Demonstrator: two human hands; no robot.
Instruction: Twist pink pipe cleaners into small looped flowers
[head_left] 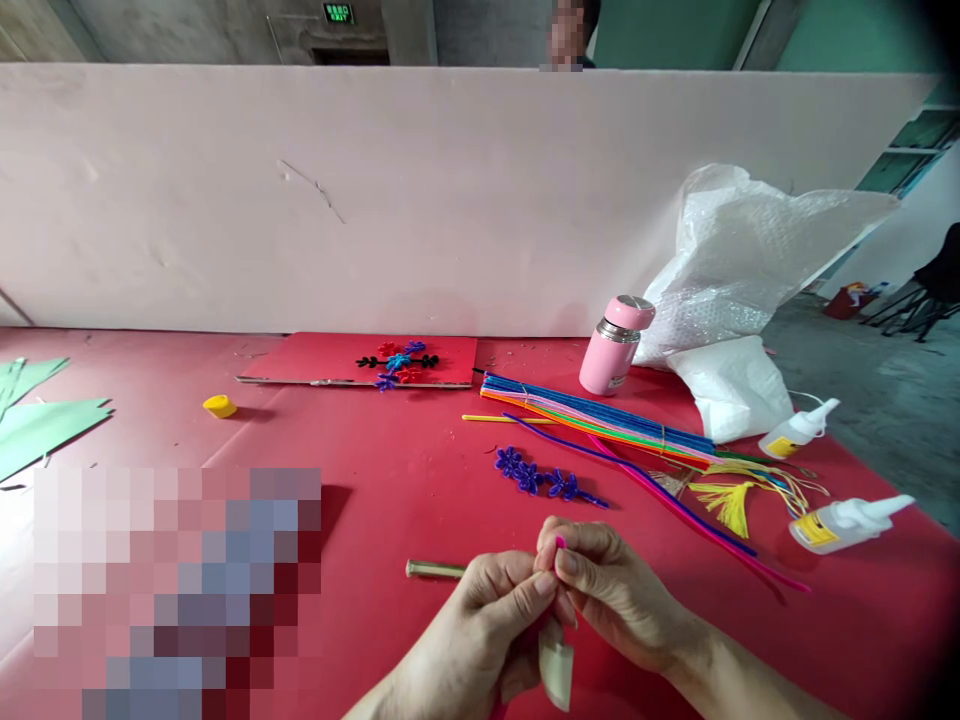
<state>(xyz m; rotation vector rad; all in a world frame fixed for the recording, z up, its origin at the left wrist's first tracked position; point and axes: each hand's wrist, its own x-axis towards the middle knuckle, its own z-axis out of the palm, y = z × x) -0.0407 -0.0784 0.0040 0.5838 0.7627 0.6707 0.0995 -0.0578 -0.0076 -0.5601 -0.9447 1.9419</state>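
My left hand (pixel 506 610) and my right hand (pixel 615 590) meet above the front of the red table, fingertips pinched together. A magenta pipe cleaner (pixel 560 542) is between them; only its small tip shows clearly, as fingers cover most of it. Below the fingers a pale cream piece (pixel 556 668) juts downward; I cannot make out what it is. A thin greenish stick-like thing (pixel 435 570) pokes out beyond my left hand. Farther back lies a purple-blue chain of pipe-cleaner flowers (pixel 529 475).
A bundle of coloured pipe cleaners (pixel 600 410), a yellow tassel (pixel 724 503), two glue bottles (pixel 844 523) and a pink flask (pixel 615 345) are at right. Behind are bubble wrap (pixel 742 250) and a red board (pixel 315 358) bearing flowers. A yellow cap (pixel 220 406) lies left.
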